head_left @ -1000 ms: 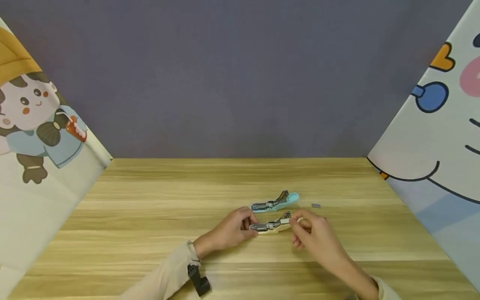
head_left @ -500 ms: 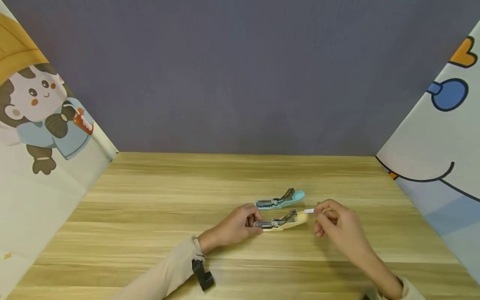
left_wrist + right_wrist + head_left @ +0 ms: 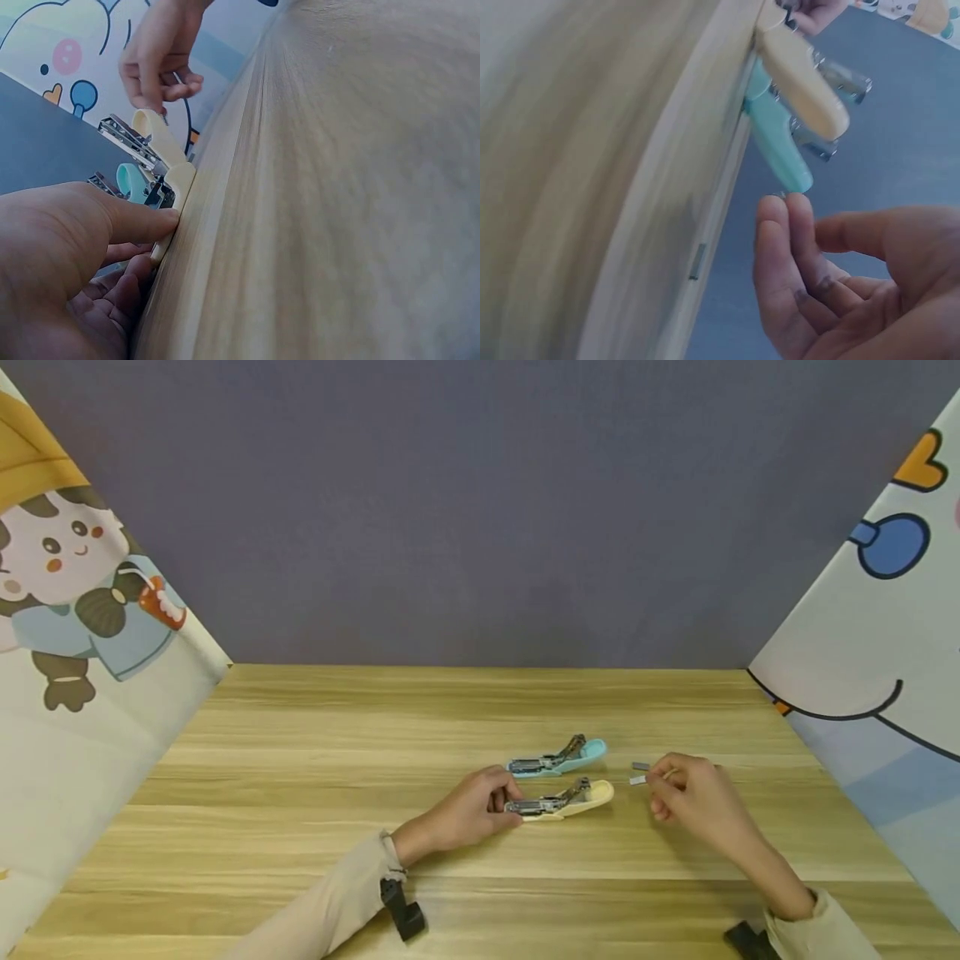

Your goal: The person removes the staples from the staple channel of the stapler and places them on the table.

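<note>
A pale yellow stapler [image 3: 598,794] lies opened out on the table, its metal parts facing up. My left hand [image 3: 474,812] pinches its left end between thumb and fingers, seen closely in the left wrist view, where the thumb [image 3: 154,221] presses its side. Behind it lies a light blue stapler [image 3: 594,751], likewise opened, touched by neither hand. To the right, my right hand [image 3: 697,797] pinches a small whitish staple strip [image 3: 637,780] by one end, just above the table. In the right wrist view, the fingers hide most of that strip.
A second, grey staple strip [image 3: 640,766] lies on the wooden table [image 3: 337,735], just behind the held one. A dark panel [image 3: 480,527] stands along the table's back edge. Printed cartoon panels [image 3: 862,635] border both sides.
My right hand has moved right, away from the yellow stapler, carrying the whitish staple strip from above the stapler to beside the grey one. My left hand keeps its hold on the yellow stapler.
</note>
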{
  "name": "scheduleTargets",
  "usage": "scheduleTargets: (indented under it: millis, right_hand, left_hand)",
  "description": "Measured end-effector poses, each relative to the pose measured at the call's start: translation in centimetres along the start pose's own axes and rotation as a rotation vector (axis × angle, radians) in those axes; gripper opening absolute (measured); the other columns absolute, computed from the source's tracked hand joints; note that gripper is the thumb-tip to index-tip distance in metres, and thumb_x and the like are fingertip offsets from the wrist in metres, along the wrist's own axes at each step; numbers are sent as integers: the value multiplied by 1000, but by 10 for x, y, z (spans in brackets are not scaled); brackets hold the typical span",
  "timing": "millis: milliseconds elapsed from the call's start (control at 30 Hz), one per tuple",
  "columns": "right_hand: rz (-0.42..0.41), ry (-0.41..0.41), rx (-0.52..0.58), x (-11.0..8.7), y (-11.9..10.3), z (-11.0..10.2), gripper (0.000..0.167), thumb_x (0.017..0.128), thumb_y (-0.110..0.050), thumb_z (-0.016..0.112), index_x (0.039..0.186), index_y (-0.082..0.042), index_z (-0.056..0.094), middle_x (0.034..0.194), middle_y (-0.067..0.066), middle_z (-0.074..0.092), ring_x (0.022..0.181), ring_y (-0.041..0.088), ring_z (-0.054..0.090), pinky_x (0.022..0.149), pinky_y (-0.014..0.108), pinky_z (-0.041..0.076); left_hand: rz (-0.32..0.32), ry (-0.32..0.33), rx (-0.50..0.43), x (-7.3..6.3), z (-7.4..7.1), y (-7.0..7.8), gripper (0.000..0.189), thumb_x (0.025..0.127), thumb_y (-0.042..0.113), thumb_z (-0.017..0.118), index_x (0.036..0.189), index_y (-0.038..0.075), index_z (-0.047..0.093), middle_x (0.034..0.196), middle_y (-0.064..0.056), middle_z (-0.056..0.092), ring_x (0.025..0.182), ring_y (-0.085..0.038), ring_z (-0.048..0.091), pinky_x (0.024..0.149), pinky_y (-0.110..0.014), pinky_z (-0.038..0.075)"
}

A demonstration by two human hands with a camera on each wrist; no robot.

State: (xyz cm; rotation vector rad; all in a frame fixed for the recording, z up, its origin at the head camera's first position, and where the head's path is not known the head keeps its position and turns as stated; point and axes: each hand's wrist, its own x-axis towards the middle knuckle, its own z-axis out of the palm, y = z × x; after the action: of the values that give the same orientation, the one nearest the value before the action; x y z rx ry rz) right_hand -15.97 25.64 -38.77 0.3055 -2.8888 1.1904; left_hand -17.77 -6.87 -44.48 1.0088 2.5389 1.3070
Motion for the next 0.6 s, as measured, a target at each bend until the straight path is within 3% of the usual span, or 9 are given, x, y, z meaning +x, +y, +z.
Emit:
scheduleTargets:
  millis: [600]
  right_hand:
    - [128, -185, 33, 6, 29, -5, 16, 100, -6, 54, 99, 7, 63, 65, 6, 63, 59, 21, 65, 51, 29, 56]
  left_hand:
    - [-3, -3, -1, -1, -2, 3, 18, 85, 6, 78, 99, 8, 65, 89, -1, 57, 74, -8, 52, 66, -20, 50]
